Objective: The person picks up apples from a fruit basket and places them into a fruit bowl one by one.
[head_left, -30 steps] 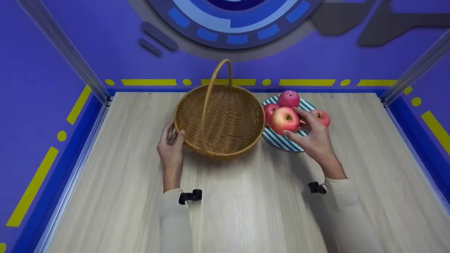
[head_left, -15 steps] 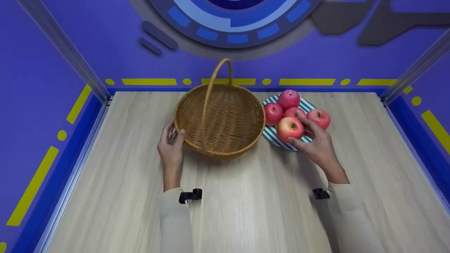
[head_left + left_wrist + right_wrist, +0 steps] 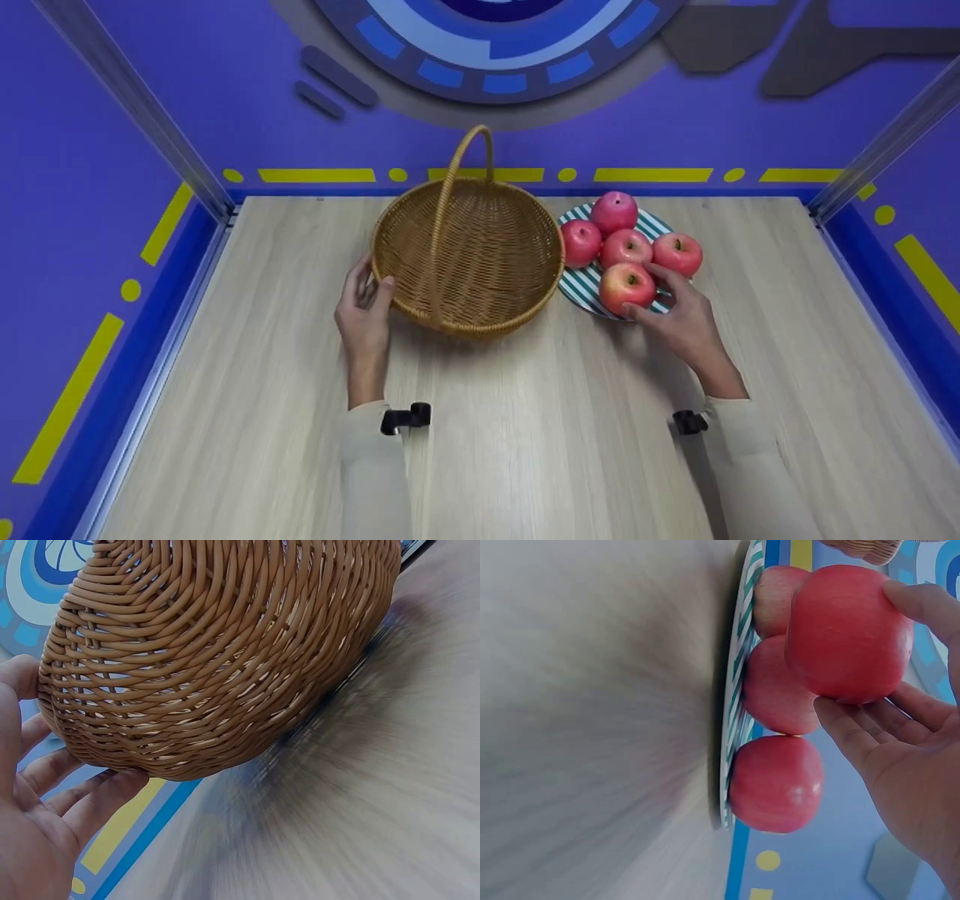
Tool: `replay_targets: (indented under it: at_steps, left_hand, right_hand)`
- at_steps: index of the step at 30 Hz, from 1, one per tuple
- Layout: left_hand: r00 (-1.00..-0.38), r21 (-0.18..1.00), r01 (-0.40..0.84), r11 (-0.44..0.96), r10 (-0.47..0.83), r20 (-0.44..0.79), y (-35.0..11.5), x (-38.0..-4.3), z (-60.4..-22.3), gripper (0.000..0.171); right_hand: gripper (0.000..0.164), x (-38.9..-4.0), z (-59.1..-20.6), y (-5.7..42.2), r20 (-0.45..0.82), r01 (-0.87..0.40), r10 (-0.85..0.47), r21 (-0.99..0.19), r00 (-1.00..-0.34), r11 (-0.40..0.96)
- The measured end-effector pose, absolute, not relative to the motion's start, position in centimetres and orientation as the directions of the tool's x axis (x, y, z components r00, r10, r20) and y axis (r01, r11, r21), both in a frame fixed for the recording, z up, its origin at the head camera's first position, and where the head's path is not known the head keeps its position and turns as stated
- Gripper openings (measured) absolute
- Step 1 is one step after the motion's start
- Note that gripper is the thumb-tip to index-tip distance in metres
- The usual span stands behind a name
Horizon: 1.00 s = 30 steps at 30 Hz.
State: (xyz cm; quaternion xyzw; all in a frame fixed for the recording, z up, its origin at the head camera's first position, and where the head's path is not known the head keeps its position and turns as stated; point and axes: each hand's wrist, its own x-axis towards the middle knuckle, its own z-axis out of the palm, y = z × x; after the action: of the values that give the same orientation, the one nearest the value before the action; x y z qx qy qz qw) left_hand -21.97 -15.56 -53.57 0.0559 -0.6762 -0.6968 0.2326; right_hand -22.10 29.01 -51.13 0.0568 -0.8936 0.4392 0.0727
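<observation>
A round wicker basket point(image 3: 495, 255) with a tall arched handle stands mid-table. My left hand point(image 3: 364, 315) holds its left side, thumb over the rim and fingers against the outer weave point(image 3: 172, 690). In my right hand point(image 3: 682, 319) is a red-yellow apple point(image 3: 627, 288), pinched between thumb and fingers. The right wrist view shows this apple point(image 3: 847, 634) raised above the striped plate point(image 3: 731, 727) and its apples. Several more red apples sit on the green-and-white plate point(image 3: 579, 289), right of the basket, among them a front-middle apple point(image 3: 626, 247) and a right-hand apple point(image 3: 677, 255).
The pale wooden table point(image 3: 510, 442) runs toward me in front of the basket and plate. Purple-blue panels with yellow dashes point(image 3: 317, 175) enclose its back and sides. The basket's right rim comes right up to the plate's left edge.
My right hand has brought the apple toward me and slightly right, from over the plate's middle to its front, uncovering the apples behind. The left hand and basket have stayed put.
</observation>
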Motion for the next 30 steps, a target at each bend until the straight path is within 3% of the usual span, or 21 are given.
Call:
replay_targets:
  at_steps: [30]
  left_hand:
    - [-0.885,0.969,0.247,-0.005,-0.409,0.223,-15.4,-21.9,-53.4,0.050]
  right_hand:
    - [0.073,-22.1,-52.6,30.1,0.087,-0.083,-0.020,-0.805,-0.996,0.588]
